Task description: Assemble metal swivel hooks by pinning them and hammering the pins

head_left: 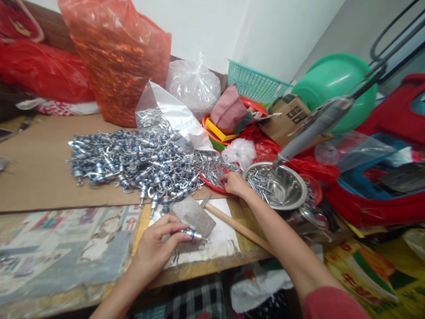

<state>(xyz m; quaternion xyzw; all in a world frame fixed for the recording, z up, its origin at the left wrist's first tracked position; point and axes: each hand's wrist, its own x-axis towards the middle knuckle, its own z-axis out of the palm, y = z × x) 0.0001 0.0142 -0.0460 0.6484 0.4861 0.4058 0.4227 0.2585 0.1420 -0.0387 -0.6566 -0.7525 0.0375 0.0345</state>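
1. Your left hand (158, 237) pinches a blue-and-silver metal cylinder (192, 233) above a grey rectangular block (203, 221).
2. Your right hand (235, 182) has its fingertips at thin silver metal pieces (214, 173) on a round red plastic plate (217, 188).
3. A wooden-handled metal hammer (235, 225) lies beside the block.
4. A round steel bowl (294, 190) of silver pins (264, 186) stands right of the plate.
5. A heap of similar cylinders (133, 164) lies on brown cardboard (40, 177).

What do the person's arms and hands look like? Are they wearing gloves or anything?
No gloves: the left hand and right hand are both bare. The right arm has a plain, dusty-red sleeve at the picture's bottom edge, with the forearm uncovered. The left arm shows no sleeve in view. I see no watch or bracelet on either wrist.
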